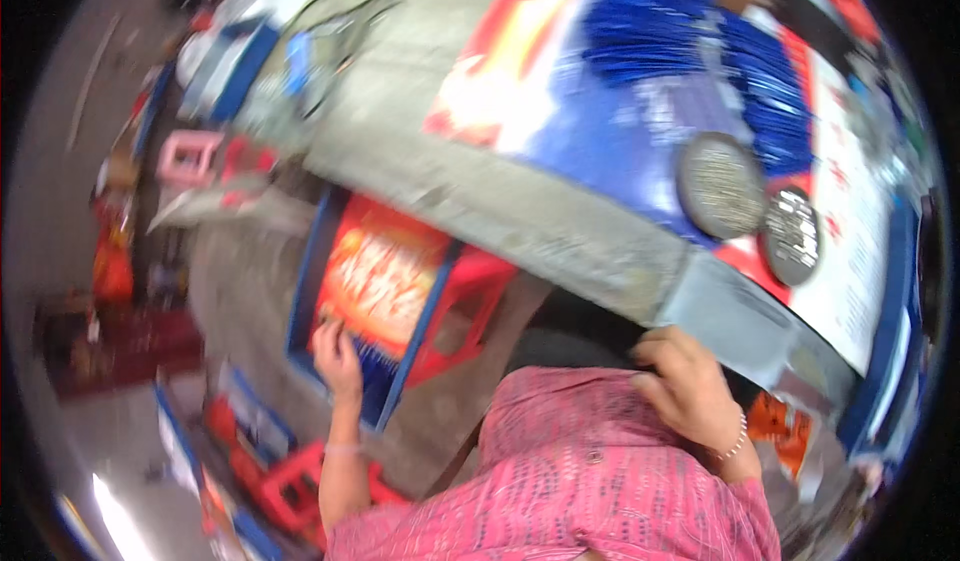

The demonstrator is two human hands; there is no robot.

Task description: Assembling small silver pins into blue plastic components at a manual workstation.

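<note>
Left hand: the bare left hand [338, 359] is inside the blue, straight-sided bin [318, 261], fingers bent; blur hides whether they are clamped on anything.
Bin contents: glossy orange-red printed packaging [385, 276] lies within, directly beyond the fingertips.
Right hand: the bare right hand [690, 391] is near the table's front edge, thumb and fingers apart, nothing seen between them.
Table: two round, dark dishes of small metallic pieces, one larger [722, 186], one smaller [793, 236], stand near bundled shiny blue strips [650, 26].
Handling, as judged: pinch one edge of the slippery-looking packaging, lift clear of the bin walls, avoid creasing.
</note>
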